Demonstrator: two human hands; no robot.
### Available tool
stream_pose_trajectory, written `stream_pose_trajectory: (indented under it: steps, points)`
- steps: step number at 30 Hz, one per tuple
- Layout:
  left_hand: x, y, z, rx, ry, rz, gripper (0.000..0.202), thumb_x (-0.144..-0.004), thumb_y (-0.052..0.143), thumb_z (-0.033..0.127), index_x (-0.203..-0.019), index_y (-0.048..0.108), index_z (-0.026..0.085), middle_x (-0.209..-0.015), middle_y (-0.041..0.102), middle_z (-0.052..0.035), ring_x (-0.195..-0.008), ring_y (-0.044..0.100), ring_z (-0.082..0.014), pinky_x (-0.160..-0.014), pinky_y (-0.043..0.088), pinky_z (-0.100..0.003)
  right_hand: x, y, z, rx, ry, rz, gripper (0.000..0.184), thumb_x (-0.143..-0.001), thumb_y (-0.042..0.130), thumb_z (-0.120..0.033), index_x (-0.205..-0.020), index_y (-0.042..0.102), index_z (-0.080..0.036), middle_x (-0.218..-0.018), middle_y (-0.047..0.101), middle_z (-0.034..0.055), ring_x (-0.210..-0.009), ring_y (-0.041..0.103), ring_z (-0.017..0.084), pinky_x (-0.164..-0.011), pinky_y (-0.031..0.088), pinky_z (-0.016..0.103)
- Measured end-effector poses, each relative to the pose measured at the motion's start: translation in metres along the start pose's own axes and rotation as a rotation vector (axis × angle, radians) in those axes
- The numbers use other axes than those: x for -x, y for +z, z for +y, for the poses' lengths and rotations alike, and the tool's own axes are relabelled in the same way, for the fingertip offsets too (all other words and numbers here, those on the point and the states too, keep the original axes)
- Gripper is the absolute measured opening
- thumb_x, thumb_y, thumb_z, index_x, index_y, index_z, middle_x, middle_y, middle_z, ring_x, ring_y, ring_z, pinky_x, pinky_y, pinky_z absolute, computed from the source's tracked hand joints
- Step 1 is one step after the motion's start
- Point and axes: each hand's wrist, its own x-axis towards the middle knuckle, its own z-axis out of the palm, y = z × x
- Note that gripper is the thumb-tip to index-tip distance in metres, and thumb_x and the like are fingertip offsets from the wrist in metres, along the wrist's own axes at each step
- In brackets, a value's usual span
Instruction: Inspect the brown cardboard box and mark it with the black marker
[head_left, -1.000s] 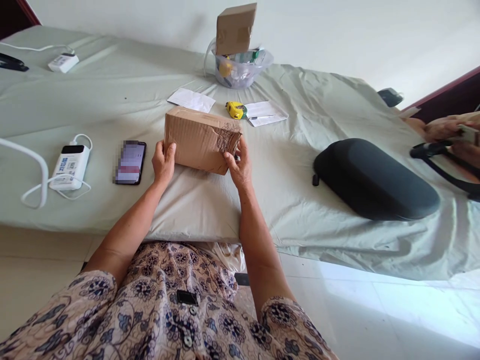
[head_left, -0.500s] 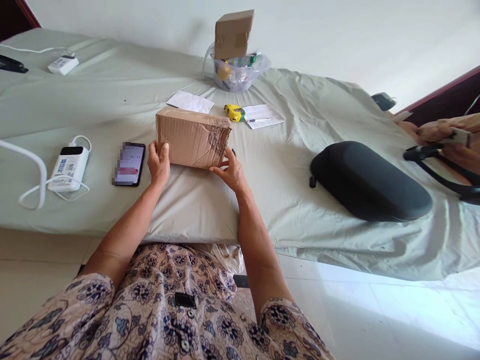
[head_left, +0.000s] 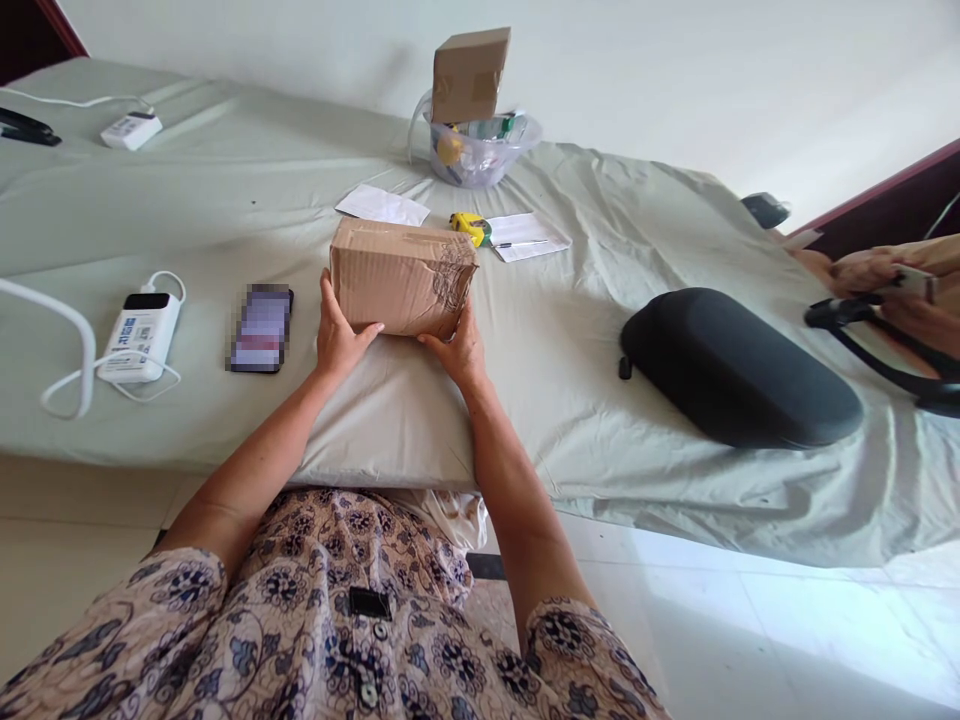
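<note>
- My left grip [head_left: 340, 338]: closed about the left end of one brown corrugated cardboard box [head_left: 397, 283], thumb along its lower front edge.
- My right grip [head_left: 461, 348]: closed about the box's right end, thumb at the same edge.
- Said box: held between both grips, creased towards the right; contact with the pale green cloth [head_left: 555, 390] beneath, cannot tell.
- Black-edged rectangular smartphone [head_left: 264, 328]: near, left of my left grip.
- Yellow-and-green tape measure [head_left: 468, 227]: beyond my right grip.
- Black rounded oblong case [head_left: 739, 365]: well to the right of my right grip.
</note>
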Motion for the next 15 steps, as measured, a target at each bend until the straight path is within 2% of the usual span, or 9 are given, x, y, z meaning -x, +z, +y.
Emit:
stream_pose_trajectory:
  steps: [3, 5, 7, 9, 12, 15]
  points:
    - [0.007, 0.005, 0.004, -0.075, 0.019, -0.010, 0.134, -0.066, 0.091, 0.030, -0.164, -0.001, 0.015, -0.173, 0.005, -0.0239, -0.162, 0.017, -0.0357, -0.130, 0.033, -0.048, 0.004, 0.006, -0.010, -0.003, 0.079, 0.051, 0.126, -0.073, 0.081, -0.047, -0.165, -0.001, -0.020, -0.159, 0.044, 0.0221, -0.135, 0.058, 0.035, -0.106, 0.053, 0.054]
    - [0.013, 0.009, 0.009, -0.117, 0.027, -0.005, 0.138, -0.065, 0.093, 0.032, -0.164, -0.001, 0.013, -0.172, 0.005, -0.0260, -0.162, 0.018, -0.0379, -0.129, 0.035, -0.049, 0.008, 0.009, -0.018, 0.017, 0.109, 0.106, 0.133, -0.071, 0.083, -0.050, -0.165, -0.006, -0.017, -0.162, 0.038, 0.0254, -0.141, 0.053, 0.036, -0.109, 0.051, 0.053]
    - [0.017, 0.012, 0.013, -0.150, 0.037, 0.006, 0.139, -0.063, 0.094, 0.032, -0.164, 0.001, 0.011, -0.171, 0.007, -0.0286, -0.161, 0.019, -0.0395, -0.129, 0.034, -0.050, 0.012, 0.012, -0.026, 0.057, 0.104, 0.164, 0.138, -0.069, 0.084, -0.051, -0.164, -0.009, -0.013, -0.167, 0.026, 0.0279, -0.152, 0.039, 0.037, -0.116, 0.045, 0.052]
    - [0.020, 0.014, 0.016, -0.171, 0.047, 0.019, 0.139, -0.062, 0.095, 0.032, -0.163, 0.003, 0.009, -0.170, 0.008, -0.0307, -0.160, 0.020, -0.0407, -0.130, 0.032, -0.051, 0.014, 0.014, -0.032, 0.091, 0.108, 0.193, 0.141, -0.067, 0.085, -0.052, -0.163, -0.010, -0.011, -0.168, 0.020, 0.0299, -0.156, 0.030, 0.038, -0.119, 0.041, 0.053]
    - [0.020, 0.014, 0.016, -0.175, 0.045, 0.029, 0.139, -0.061, 0.096, 0.032, -0.163, 0.004, 0.008, -0.169, 0.010, -0.0317, -0.160, 0.023, -0.0416, -0.129, 0.032, -0.053, 0.016, 0.018, -0.036, 0.135, 0.141, 0.194, 0.143, -0.066, 0.086, -0.050, -0.163, -0.011, -0.010, -0.167, 0.020, 0.0317, -0.156, 0.029, 0.041, -0.118, 0.041, 0.056]
    - [0.016, 0.013, 0.012, -0.155, 0.030, 0.020, 0.138, -0.062, 0.095, 0.032, -0.163, 0.004, 0.010, -0.169, 0.013, -0.0308, -0.158, 0.027, -0.0406, -0.128, 0.035, -0.051, 0.015, 0.020, -0.032, 0.155, 0.152, 0.183, 0.138, -0.068, 0.085, -0.047, -0.163, -0.010, -0.014, -0.167, 0.022, 0.0300, -0.155, 0.032, 0.042, -0.116, 0.043, 0.058]
